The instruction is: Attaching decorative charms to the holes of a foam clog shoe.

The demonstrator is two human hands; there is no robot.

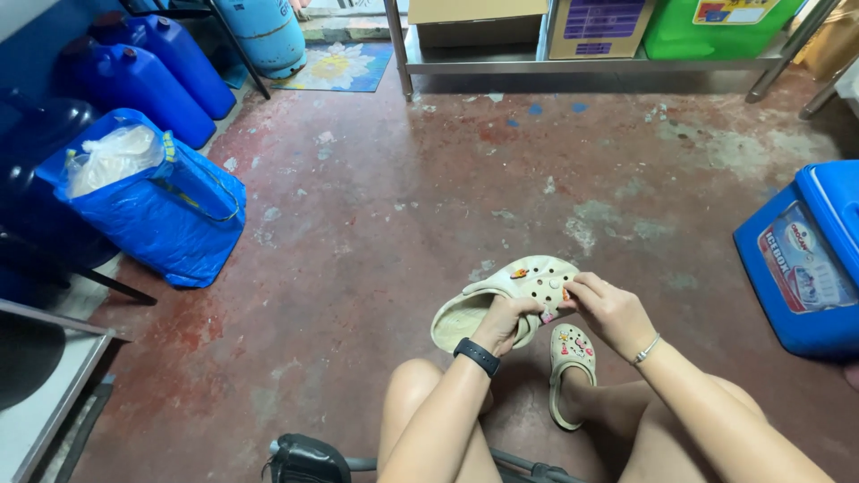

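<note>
My left hand (506,319) clamps the beige clog (501,300) steady above my knees; right hand (610,309) fingertips pinch a charm on the clog's toe, to work it.

Around you lay a worn red concrete floor (403,224), patched grey. To your left stood blue jerrycans (148,76), a blue gas cylinder (266,31) and a blue woven bag (161,210). Ahead, a metal shelf (573,64) carried cardboard boxes (537,22); a flowered mat (340,65) lay beside it. A blue cooler box (805,264) sat right.
</note>
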